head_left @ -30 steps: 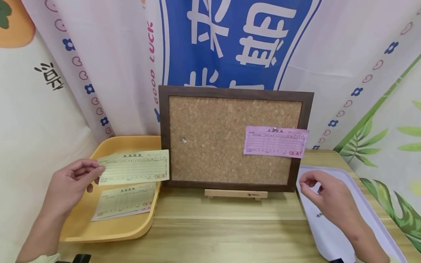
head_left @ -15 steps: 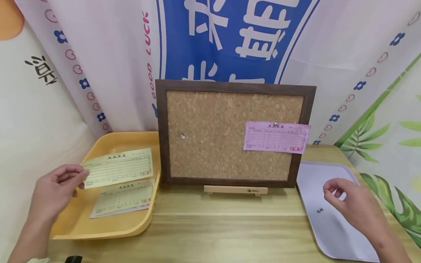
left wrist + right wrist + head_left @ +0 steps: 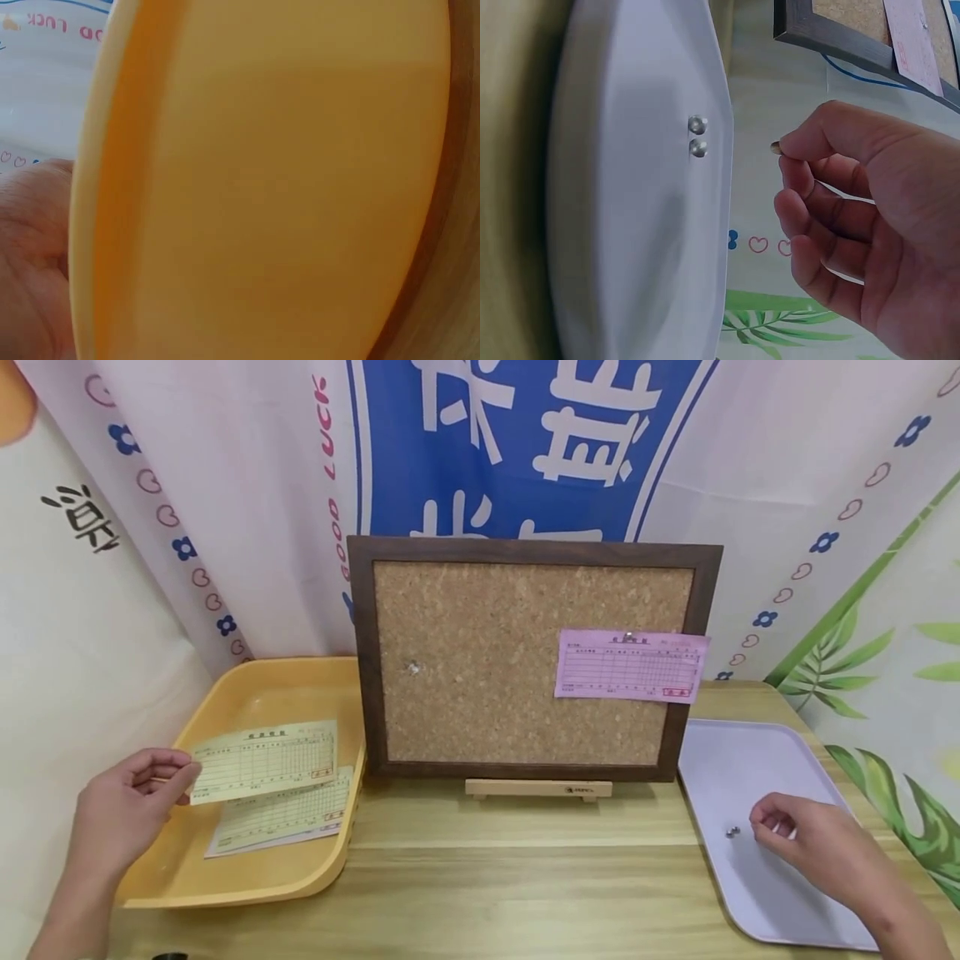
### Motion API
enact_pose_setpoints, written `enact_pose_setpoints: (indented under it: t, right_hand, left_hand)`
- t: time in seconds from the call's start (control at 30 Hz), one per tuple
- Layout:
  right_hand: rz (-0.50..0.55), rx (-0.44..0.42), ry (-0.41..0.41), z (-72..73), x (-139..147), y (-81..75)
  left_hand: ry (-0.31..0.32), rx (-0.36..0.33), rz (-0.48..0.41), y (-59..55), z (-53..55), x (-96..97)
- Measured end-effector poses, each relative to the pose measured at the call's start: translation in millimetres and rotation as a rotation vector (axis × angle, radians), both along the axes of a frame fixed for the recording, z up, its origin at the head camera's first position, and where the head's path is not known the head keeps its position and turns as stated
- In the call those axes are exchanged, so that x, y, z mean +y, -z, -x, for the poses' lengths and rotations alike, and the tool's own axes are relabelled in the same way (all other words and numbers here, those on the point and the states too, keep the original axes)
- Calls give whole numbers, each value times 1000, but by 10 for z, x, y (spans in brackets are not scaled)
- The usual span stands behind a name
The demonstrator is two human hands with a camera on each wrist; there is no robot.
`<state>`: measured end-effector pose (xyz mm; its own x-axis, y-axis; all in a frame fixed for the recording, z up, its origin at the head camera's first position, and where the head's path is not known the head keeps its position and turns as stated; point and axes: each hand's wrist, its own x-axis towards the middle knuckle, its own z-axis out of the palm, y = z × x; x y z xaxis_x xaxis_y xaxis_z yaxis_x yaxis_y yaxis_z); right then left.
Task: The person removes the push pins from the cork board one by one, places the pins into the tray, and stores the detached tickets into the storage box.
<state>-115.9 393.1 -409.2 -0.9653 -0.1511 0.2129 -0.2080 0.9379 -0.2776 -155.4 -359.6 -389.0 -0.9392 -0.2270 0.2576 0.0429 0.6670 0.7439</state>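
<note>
In the head view my left hand (image 3: 133, 810) pinches the left edge of a yellow receipt slip (image 3: 262, 762), held above the yellow tray (image 3: 300, 893). More slips (image 3: 281, 817) lie in that tray, partly covered by the held one. The left wrist view shows mostly the tray's side. My right hand (image 3: 817, 847) is over the lavender tray (image 3: 780, 922). Seen from the right wrist, its thumb and forefinger pinch a small metallic push pin (image 3: 775, 148), mostly hidden by the fingertips. Two silver push pins (image 3: 697, 136) lie on the lavender tray.
A framed corkboard (image 3: 517, 693) stands on a small wooden stand (image 3: 538, 789). A pink receipt slip (image 3: 632, 667) is pinned at its right, overlapping the frame. Another pin (image 3: 413, 668) sits in the cork at left. A printed curtain hangs behind.
My left hand has drawn the yellow slip left and away from the corkboard, lower over the yellow tray. My right hand has shifted right and down over the lavender tray.
</note>
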Motion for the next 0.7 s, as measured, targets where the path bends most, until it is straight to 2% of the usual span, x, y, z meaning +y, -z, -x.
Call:
enact_pose_setpoints:
  t: [0.13, 0.3, 0.43, 0.7]
  right_hand:
    - [8, -35, 0, -9, 27, 56]
    - [12, -90, 3, -15, 59, 99]
    - [22, -103, 2, -21, 78, 129]
    - [40, -34, -42, -29, 78, 193]
  left_hand:
    - [0, -4, 56, 11, -3, 11]
    - [1, -12, 76, 43, -1, 38]
    - [15, -8, 85, 67, 10, 52]
    - [12, -5, 191, 46, 22, 48]
